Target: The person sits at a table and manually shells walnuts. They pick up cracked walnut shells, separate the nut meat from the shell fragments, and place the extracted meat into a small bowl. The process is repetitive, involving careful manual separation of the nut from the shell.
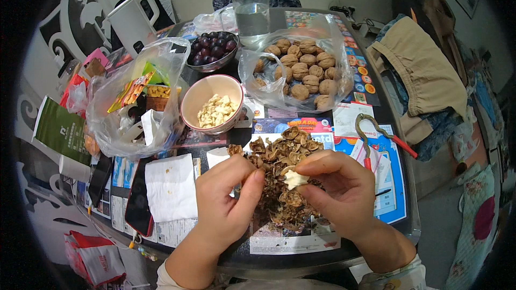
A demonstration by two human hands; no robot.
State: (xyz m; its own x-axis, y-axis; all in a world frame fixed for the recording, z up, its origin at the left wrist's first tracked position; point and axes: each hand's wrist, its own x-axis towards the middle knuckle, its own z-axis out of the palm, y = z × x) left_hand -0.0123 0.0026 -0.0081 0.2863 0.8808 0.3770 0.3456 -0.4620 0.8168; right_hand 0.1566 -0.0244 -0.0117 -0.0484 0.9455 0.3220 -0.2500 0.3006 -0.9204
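Note:
Between the thumb and fingers of my right hand (pixel 344 190) is a peeled, cream-white walnut kernel (pixel 294 179). My left hand (pixel 228 198) is closed beside it, thumb pressed against the bent forefinger; whatever it may hold is hidden. Both hands hover over a heap of broken brown walnut shells and skins (pixel 285 209). Beyond my left hand stands a bowl (pixel 185 108), white with a reddish rim, holding pale peeled kernel pieces (pixel 216 110). Whole walnuts (pixel 307 70) lie in an open clear plastic bag (pixel 252 94) at the far side.
A red-handled nutcracker (pixel 396 142) lies on papers at right. To the left are a white napkin (pixel 171 188), a phone (pixel 138 198) and a plastic bag (pixel 102 123) with wrappers. Behind stand a metal bowl of dark round fruit (pixel 212 48), a water glass (pixel 251 16) and a white jug (pixel 131 24).

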